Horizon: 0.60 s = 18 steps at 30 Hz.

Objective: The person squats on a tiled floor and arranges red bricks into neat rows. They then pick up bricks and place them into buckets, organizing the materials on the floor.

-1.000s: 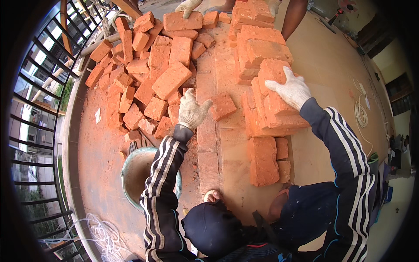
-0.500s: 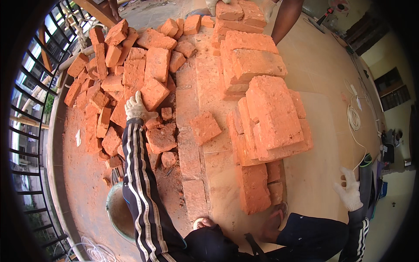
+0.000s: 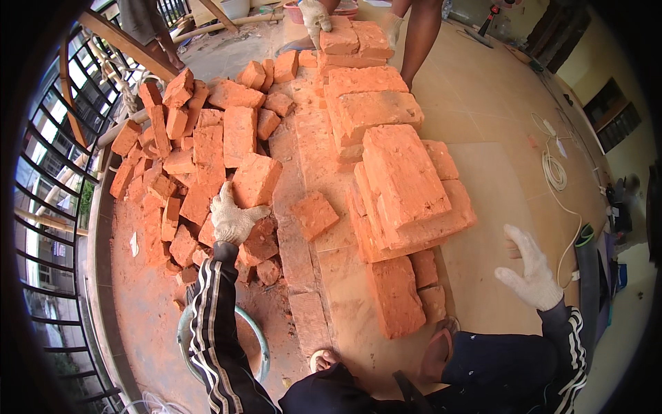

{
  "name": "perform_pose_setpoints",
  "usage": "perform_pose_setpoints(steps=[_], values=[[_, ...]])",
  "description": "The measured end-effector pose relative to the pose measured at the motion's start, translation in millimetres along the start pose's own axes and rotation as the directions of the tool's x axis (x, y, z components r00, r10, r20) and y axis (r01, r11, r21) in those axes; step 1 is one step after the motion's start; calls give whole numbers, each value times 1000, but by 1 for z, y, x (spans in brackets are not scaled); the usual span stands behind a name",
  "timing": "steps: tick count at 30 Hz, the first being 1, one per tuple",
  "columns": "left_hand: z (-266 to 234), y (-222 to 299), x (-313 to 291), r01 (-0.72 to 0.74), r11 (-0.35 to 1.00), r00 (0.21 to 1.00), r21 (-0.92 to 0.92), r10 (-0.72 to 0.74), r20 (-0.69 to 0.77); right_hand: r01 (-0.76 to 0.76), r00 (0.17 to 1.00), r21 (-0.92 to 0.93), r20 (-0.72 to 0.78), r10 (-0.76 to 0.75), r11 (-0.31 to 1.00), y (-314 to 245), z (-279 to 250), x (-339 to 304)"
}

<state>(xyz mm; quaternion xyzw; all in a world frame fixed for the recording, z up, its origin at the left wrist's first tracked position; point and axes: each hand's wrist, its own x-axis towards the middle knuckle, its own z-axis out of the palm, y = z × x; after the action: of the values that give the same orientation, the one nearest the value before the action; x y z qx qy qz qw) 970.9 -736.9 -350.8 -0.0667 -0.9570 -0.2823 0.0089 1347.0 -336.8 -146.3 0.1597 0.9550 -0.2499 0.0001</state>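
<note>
My left hand (image 3: pixel 233 217), in a white work glove, rests on a red brick (image 3: pixel 256 181) at the near edge of a loose pile of bricks (image 3: pixel 185 157); its fingers curl over the brick's lower corner. My right hand (image 3: pixel 529 270), also gloved, hangs open in the air over the tan floor, right of a stepped stack of laid bricks (image 3: pixel 400 181), holding nothing. A broken half brick (image 3: pixel 314 214) lies alone between pile and stack.
A round metal pan (image 3: pixel 252 343) sits by my left forearm. Another person's gloved hand (image 3: pixel 314 15) holds a brick at the stack's far end, legs beside it. A black railing (image 3: pixel 48 228) runs along the left. White cable (image 3: pixel 556 174) lies on the floor at right.
My left hand has moved down onto a brick at the pile's near edge. My right hand has risen from the lower right and opened in the air.
</note>
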Motion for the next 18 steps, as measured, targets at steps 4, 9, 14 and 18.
perform_pose_setpoints(steps=[4,9,14,18], values=[[-15,69,-63,202,328,952,-923,155,264,193,978,371,2,-209,908,-33,28,47],[-55,168,-138,280,170,834,-945,444,327,354,909,553,-15,-415,755,-103,60,67],[-89,261,-173,-126,328,781,-936,615,111,206,951,895,-87,-296,397,-59,98,39],[-90,267,-173,-532,568,718,-628,695,21,301,954,905,-280,-112,302,-67,57,60]])
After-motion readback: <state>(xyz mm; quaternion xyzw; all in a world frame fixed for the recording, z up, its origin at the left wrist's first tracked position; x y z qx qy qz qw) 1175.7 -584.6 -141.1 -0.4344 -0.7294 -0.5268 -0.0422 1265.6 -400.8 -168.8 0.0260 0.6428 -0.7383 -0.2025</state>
